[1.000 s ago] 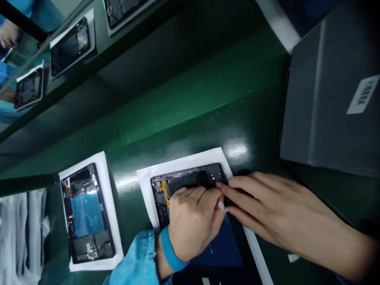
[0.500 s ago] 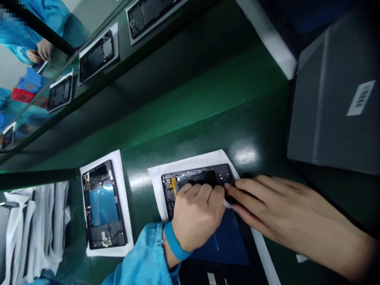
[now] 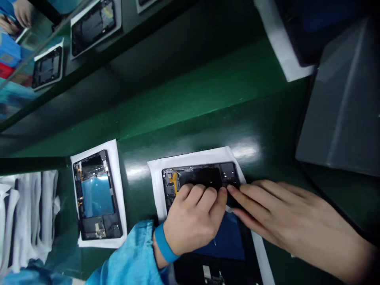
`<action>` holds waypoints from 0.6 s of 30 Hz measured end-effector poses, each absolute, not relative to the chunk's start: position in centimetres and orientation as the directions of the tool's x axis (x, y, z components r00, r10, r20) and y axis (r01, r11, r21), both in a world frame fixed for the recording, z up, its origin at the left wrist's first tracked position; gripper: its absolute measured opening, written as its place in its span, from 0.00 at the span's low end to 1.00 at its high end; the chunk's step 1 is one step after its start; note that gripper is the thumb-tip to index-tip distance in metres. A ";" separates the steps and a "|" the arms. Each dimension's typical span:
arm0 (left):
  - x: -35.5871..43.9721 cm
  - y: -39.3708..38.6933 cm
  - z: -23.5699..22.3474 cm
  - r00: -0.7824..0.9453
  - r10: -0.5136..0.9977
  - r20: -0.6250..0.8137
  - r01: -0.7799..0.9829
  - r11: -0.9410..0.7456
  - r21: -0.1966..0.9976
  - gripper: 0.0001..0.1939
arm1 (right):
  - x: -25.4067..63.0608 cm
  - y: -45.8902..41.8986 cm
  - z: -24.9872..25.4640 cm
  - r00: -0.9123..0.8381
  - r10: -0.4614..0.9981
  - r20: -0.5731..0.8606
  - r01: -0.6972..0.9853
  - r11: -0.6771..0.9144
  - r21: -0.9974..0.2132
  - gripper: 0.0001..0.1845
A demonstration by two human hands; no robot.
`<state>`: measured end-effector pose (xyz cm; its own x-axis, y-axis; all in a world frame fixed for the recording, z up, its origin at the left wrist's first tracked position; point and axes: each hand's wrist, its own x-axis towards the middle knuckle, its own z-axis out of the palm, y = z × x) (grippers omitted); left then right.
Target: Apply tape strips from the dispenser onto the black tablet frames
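Note:
An opened tablet housing (image 3: 204, 176) with dark inner parts and an orange flex cable (image 3: 175, 182) lies on a white sheet (image 3: 190, 155) before me. Below it, a dark panel with a blue film (image 3: 228, 241) lies on the same sheet. My left hand (image 3: 192, 221), with a blue wristband (image 3: 165, 243), rests over the housing with its fingers curled; what they hold is hidden. Fingertips of my right hand (image 3: 276, 213) press together at the housing's right edge, almost touching the left fingers. A small pale edge (image 3: 228, 208) shows beneath them.
Left of my hands, a second opened tablet (image 3: 97, 194) lies on a white sheet. Several white sleeves (image 3: 29, 213) stand at far left. More housings (image 3: 93, 27) line the raised ledge. A grey box (image 3: 341, 107) stands at right. Another person's hands (image 3: 18, 18) appear at top left.
My view has shifted a little, so the ledge and second tablet sit further left and higher. Both hands stay at the same part of the housing, fingertips slightly moved.

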<state>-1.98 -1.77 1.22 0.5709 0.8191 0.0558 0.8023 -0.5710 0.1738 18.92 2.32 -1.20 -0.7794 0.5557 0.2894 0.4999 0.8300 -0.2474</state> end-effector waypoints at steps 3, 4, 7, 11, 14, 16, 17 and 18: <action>-2.0 -1.9 1.0 0.567 0.821 0.069 0.802 -0.569 0.184 0.15 | 18.8 2.4 -1.2 -0.794 0.526 0.306 0.481 0.850 -0.215 0.13; -2.1 -2.0 0.9 0.568 0.820 0.068 0.802 -0.570 0.179 0.16 | 18.8 2.4 -1.2 -0.797 0.516 0.314 0.475 0.856 -0.203 0.13; -2.0 -2.3 0.9 0.569 0.821 0.047 0.809 -0.570 0.144 0.18 | 18.7 2.4 -1.1 -0.809 0.487 0.329 0.454 0.874 -0.176 0.13; -1.9 -2.5 0.8 0.566 0.822 0.060 0.818 -0.569 0.082 0.18 | 18.5 2.4 -1.2 -0.812 0.472 0.343 0.440 0.881 -0.171 0.12; -2.0 -2.5 0.6 0.582 0.809 0.076 0.808 -0.587 0.057 0.17 | 18.2 2.4 -1.3 -0.800 0.496 0.337 0.461 0.868 -0.183 0.12; -2.0 -2.4 0.5 0.584 0.810 0.062 0.810 -0.586 0.034 0.17 | 18.1 2.4 -1.3 -0.795 0.507 0.334 0.463 0.862 -0.207 0.13; -2.1 -2.4 0.4 0.580 0.813 0.051 0.813 -0.582 0.023 0.17 | 18.2 2.4 -1.4 -0.792 0.511 0.333 0.465 0.859 -0.214 0.13; -2.1 -2.3 0.2 0.577 0.816 0.045 0.816 -0.578 0.016 0.18 | 18.2 2.3 -1.4 -0.788 0.518 0.332 0.472 0.855 -0.214 0.14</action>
